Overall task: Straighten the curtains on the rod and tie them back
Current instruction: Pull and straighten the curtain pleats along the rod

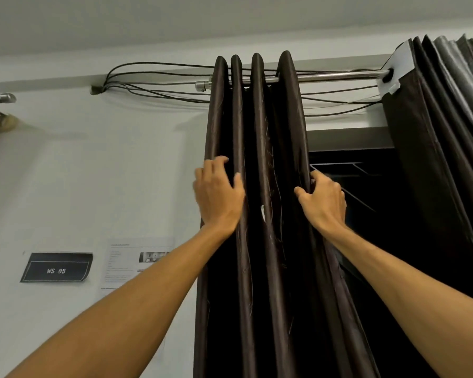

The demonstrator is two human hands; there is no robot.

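Hanging from twelve o'clock down through the centre to six, the near curtain (260, 137) is the largest thing in view, gathered into four tight folds at the end of the rod (339, 76). The far curtain (434, 132) is bunched at two o'clock, where the rod runs into it. At the centre, the left grip (219, 195) curls its fingers round the outermost fold toward nine o'clock with the thumb laid on the next fold, and the right grip (324, 203) wraps the curtain's edge toward three o'clock. Loose cables (153, 75) trail along the wall at eleven o'clock. I judge the task early: the folds are being evened, no tie-back shows anywhere, and both curtains are not yet tied.
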